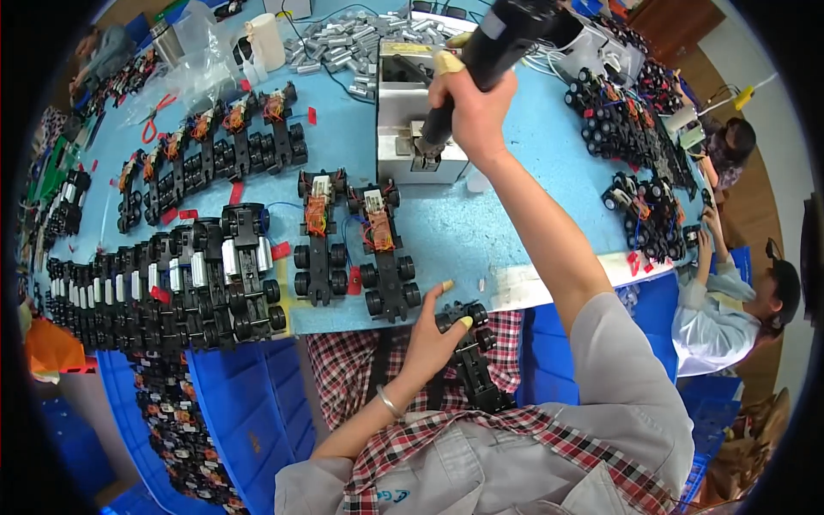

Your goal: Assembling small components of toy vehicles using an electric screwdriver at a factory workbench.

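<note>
1. Fingers (pixel 459 322) of left hand (pixel 433 335) grasp a black toy car chassis (pixel 470 356) at the bench (pixel 481 232) edge, over the lap.
2. Right hand (pixel 476 107) is clenched on a black power screwdriver (pixel 493 47).
3. Chassis looks light, rigid plastic; wheels likely roll, so grip the frame sides, clear of wiring.

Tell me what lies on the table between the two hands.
Head view: between the left hand on a black toy-car chassis and the right hand gripping a black power screwdriver lies bare blue tabletop.

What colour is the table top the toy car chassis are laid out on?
Light blue; the table top shows best in the head view, between the chassis rows.
</note>
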`<state>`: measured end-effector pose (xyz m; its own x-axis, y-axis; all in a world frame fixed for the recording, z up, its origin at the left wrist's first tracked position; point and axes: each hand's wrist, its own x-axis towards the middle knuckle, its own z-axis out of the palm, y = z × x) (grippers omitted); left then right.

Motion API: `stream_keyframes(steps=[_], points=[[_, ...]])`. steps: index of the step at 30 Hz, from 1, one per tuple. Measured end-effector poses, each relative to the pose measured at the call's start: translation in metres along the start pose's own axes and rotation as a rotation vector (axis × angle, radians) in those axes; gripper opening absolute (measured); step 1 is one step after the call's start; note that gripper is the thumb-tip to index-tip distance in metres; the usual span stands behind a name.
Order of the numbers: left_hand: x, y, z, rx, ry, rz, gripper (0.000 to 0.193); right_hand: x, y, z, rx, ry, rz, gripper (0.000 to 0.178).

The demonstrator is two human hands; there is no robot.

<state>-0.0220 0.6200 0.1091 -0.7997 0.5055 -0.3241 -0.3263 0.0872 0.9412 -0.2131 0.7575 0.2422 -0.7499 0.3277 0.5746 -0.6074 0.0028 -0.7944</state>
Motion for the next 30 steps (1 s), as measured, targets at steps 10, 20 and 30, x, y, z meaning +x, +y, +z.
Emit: stream_keyframes(steps=[10,20,30], points=[[0.005,0.001,-0.001,-0.041,0.036,0.040,0.059,-0.025,-0.005,-0.008,0.022,-0.048,0.228,0.020],[0.008,-0.015,0.003,-0.158,0.047,-0.022,0.057,-0.140,-0.061,-0.039,0.161,-0.245,0.491,0.042],[0.009,-0.022,0.002,-0.097,0.084,0.145,0.058,-0.163,-0.046,-0.035,0.026,-0.393,0.333,0.037]])
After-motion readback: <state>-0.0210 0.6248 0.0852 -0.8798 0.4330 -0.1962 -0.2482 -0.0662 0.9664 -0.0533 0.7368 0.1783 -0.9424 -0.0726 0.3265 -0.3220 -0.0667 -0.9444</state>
